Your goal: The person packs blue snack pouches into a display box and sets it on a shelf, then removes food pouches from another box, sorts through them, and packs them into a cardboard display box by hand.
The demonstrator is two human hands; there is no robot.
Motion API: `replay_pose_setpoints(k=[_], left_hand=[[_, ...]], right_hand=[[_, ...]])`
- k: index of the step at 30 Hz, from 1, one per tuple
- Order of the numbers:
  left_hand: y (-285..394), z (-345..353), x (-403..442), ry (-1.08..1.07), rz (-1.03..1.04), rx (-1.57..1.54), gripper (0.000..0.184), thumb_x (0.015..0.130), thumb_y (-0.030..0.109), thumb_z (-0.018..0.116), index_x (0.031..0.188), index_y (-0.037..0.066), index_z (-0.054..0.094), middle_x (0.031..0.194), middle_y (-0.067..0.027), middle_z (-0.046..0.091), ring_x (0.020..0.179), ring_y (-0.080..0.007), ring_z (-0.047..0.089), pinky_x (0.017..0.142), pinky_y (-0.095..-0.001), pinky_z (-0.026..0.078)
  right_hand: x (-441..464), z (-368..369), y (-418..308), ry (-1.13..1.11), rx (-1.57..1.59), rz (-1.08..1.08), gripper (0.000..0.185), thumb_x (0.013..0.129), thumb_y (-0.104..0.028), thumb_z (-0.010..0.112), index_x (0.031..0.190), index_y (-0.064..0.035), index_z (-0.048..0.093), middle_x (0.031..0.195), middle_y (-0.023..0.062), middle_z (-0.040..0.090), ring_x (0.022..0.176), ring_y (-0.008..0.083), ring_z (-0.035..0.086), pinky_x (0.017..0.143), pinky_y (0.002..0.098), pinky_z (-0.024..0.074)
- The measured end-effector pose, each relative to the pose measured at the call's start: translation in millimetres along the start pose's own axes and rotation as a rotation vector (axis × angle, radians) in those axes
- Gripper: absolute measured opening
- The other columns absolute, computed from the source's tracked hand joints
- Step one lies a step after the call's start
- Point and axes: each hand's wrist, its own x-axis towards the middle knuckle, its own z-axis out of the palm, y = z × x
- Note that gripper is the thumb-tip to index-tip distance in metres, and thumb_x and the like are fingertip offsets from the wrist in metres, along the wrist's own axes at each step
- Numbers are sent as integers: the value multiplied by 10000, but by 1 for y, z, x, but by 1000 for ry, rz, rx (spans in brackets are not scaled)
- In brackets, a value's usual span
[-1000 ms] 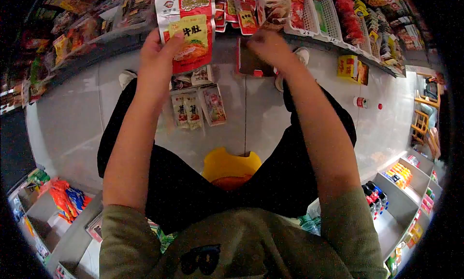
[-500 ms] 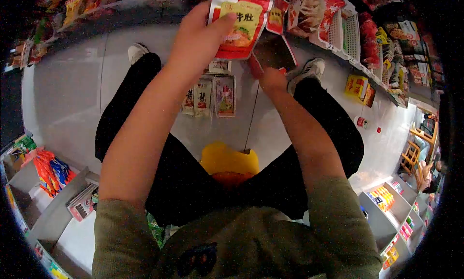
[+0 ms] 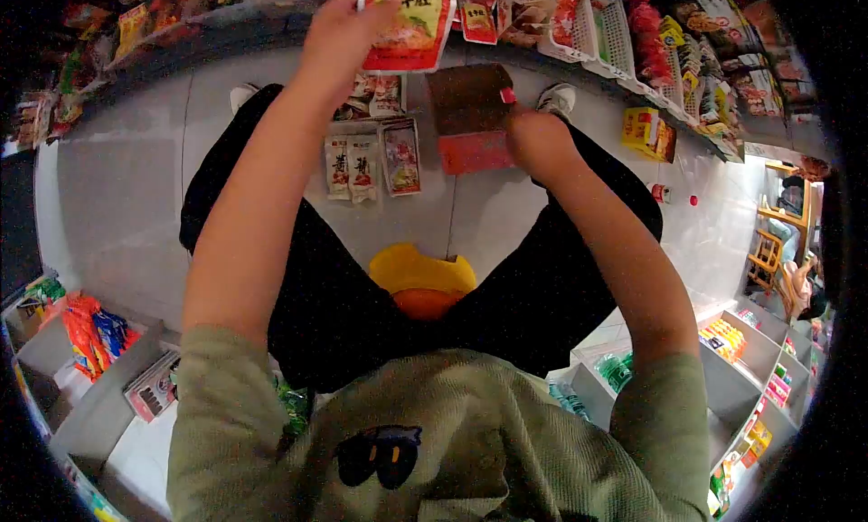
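Observation:
In the head view, my left hand (image 3: pixel 339 38) is closed on the edge of a red and yellow snack packet (image 3: pixel 416 29), its thumb across the front. The packet is raised near the shelf front, its top cut off by the frame. Lower and to the right, my right hand (image 3: pixel 541 147) grips the right side of a red cardboard box (image 3: pixel 475 153) with a brown inside. This box is tilted, its open side showing. A smaller red packet (image 3: pixel 479 14) is beside the held one, at the shelf.
White-wrapped packets (image 3: pixel 351 168) and a tray of packets (image 3: pixel 400 156) lie on the floor between my legs. A yellow box (image 3: pixel 646 133) is by my right foot. White baskets (image 3: pixel 615 47) line the shelf. Below is a yellow and orange object (image 3: pixel 420 269). Shelving stands at both sides.
The red box has swung down and left, and now shows its inside and a red panel. My left hand still holds the packet. The camera view has shifted slightly.

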Motion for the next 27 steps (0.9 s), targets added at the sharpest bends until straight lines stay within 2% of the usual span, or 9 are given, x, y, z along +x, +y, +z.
replay_pose_setpoints(k=[3, 5, 6, 8, 13, 15, 22, 26, 27], left_hand=[[20, -4, -11, -14, 62, -168, 324, 858, 156, 585, 1127, -8, 510, 1042, -95, 605, 914, -198, 614, 801, -331, 515], [28, -8, -34, 101, 161, -278, 265, 858, 142, 582, 1073, -10, 551, 1021, -87, 614, 916, -157, 597, 784, -304, 485], [31, -12, -46, 133, 146, -324, 283, 866, 113, 562, 1119, -7, 518, 1089, -92, 585, 982, -180, 582, 831, -333, 483], [29, -25, -75, 189, 146, -400, 297, 877, 116, 540, 1146, -3, 496, 1114, -93, 572, 1005, -192, 574, 853, -351, 476], [23, -41, -166, 353, 95, -633, 331, 906, 135, 479, 1208, 6, 439, 1185, -100, 533, 1067, -225, 545, 911, -390, 444], [17, -47, -187, 200, 121, -740, 335, 916, 145, 452, 1222, 9, 425, 1213, -104, 517, 1086, -233, 534, 934, -383, 423], [14, -35, -227, 236, 80, -452, 318, 898, 96, 489, 1199, 1, 454, 1158, -96, 558, 1060, -194, 548, 905, -350, 439], [3, -29, -233, 278, 68, -461, 322, 898, 94, 488, 1201, -4, 451, 1151, -101, 561, 1042, -191, 557, 896, -342, 446], [2, -29, -235, 278, 61, -457, 322, 898, 94, 488, 1201, -4, 451, 1151, -101, 561, 1042, -191, 557, 896, -342, 446]], right_hand=[[-57, -46, -25, 168, 122, -112, 65, 705, -97, 594, 749, -58, 566, 753, 128, 567, 650, 329, 591, 559, 421, 488], [-94, -67, -47, 278, 267, -140, 91, 698, -105, 617, 733, -58, 547, 728, 125, 539, 633, 319, 575, 551, 402, 485], [-108, -74, -57, 332, 300, -155, 95, 693, -91, 622, 726, -54, 541, 708, 122, 534, 625, 314, 573, 545, 397, 482], [-132, -88, -84, 372, 379, -81, 90, 696, -70, 624, 735, -42, 547, 702, 123, 545, 611, 315, 570, 528, 391, 479], [-160, -91, -162, 417, 612, -100, 99, 698, -76, 619, 709, -31, 531, 666, 131, 542, 564, 315, 563, 478, 380, 470], [-162, -88, -184, 392, 646, -98, 101, 706, -84, 612, 701, -30, 527, 645, 136, 543, 545, 317, 561, 474, 386, 468], [-173, -74, -213, 64, 798, -240, 139, 764, -104, 578, 778, 20, 515, 675, 197, 581, 610, 356, 593, 540, 426, 481], [-168, -74, -212, 81, 957, -175, 163, 783, -111, 578, 791, 33, 503, 674, 215, 580, 623, 364, 603, 545, 419, 479], [-168, -79, -212, 6, 1080, -128, 173, 789, -125, 562, 801, 37, 501, 717, 244, 581, 668, 404, 589, 609, 459, 475]])
